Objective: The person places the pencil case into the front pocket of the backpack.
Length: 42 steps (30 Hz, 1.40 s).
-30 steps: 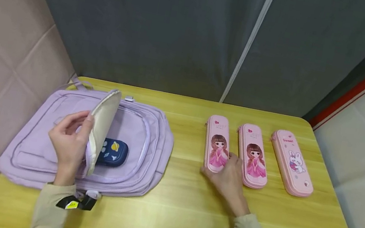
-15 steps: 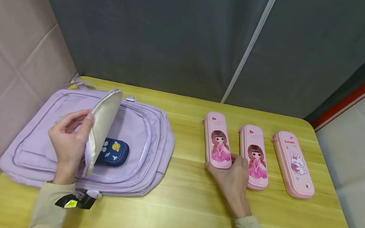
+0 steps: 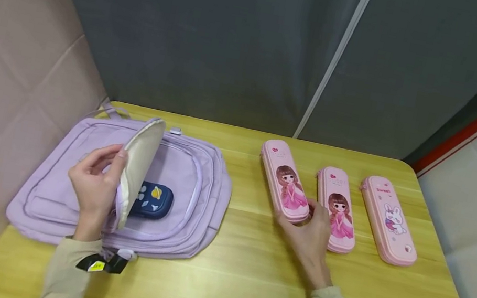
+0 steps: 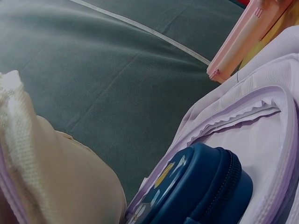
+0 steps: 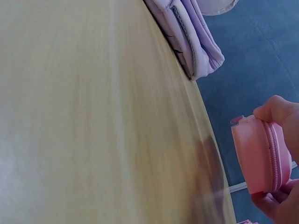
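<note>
A lavender backpack (image 3: 56, 175) lies on the left of the table. My left hand (image 3: 96, 182) pinches the edge of its front pocket flap (image 3: 143, 159) and holds it up, cream lining showing. Inside the opened pocket sits a navy pencil case (image 3: 154, 202) with planet pictures; the left wrist view shows this navy case (image 4: 201, 186) close up. With thumb and fingers my right hand (image 3: 308, 241) grips the near end of a pink pencil case (image 3: 285, 181) with a doll print, raised and tilted. The right wrist view shows its zipped end (image 5: 257, 154) between thumb and fingers.
Right of the held case, a second doll-print pink case (image 3: 337, 209) and a pink case with a rabbit (image 3: 389, 221) lie on the yellow wooden table (image 3: 213, 293). A grey curtain (image 3: 219, 39) hangs behind the table.
My right hand has lifted the leftmost pink pencil case off the table and tilted it, its far end swinging left. The left hand keeps hold of the flap; the view has shifted slightly.
</note>
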Motion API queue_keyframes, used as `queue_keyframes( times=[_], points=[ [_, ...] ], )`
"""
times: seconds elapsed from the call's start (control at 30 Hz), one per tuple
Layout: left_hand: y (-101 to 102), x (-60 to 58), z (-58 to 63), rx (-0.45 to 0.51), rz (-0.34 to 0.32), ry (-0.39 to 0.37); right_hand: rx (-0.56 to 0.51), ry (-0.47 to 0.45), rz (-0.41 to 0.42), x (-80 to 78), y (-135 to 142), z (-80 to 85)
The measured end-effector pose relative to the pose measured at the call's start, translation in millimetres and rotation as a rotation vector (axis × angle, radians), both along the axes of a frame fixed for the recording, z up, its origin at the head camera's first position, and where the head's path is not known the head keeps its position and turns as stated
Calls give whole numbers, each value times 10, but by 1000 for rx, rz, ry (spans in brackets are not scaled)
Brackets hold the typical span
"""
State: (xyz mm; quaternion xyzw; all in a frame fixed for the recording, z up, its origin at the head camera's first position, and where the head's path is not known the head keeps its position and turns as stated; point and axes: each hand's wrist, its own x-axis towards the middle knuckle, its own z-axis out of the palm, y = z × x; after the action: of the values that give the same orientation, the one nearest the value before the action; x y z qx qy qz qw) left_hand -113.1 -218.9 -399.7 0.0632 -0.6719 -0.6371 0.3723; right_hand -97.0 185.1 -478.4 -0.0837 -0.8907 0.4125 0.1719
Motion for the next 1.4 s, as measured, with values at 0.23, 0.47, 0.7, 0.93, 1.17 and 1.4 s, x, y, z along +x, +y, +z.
queue_keyframes(
  times=[0.23,0.47,0.7,0.93,1.17,1.4],
  points=[
    [-4,5,26,-24,4,-21,-9,73,51,7,-63,47],
    [10,2,24,-20,2,-19,-35,48,136,20,-180,156],
    [16,-2,23,-32,-3,-12,-33,73,276,23,-308,205],
    [12,24,17,-27,-6,-3,-36,110,416,23,-461,194],
    [-2,29,9,-17,-14,-4,-33,136,489,21,-572,174],
    [6,17,-10,-24,-32,14,-24,130,573,-10,-672,193]
  ],
)
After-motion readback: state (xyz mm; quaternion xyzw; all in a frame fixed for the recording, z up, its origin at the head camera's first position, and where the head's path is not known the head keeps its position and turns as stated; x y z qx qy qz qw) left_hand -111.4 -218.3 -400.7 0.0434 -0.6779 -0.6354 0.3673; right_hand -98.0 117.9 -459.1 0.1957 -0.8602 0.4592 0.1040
